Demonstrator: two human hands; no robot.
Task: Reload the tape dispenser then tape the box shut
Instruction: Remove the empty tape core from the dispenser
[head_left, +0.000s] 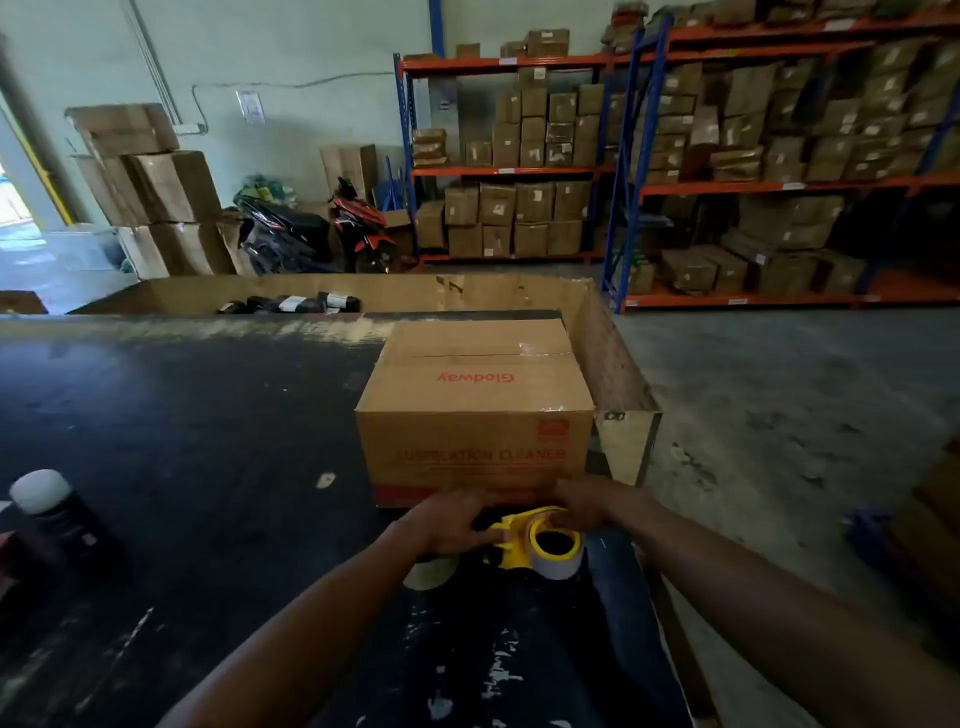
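Holding the yellow plastic tape dispenser between both hands, you have it low over the dark, scuffed tabletop, just in front of the brown cardboard box. Your left hand wraps the dispenser's handle side, its fingers closed around the yellow body. Your right hand sits on top of the dispenser, fingers curled down onto the yellow frame above the roll of pale tape seated in it. The roll's open core faces you. The box stands upright near the tabletop's right edge, flaps folded shut, with red lettering on top and on its near face. A second pale tape roll lies on the tabletop just under your left wrist. A dark bottle with a white cap stands at the far left.
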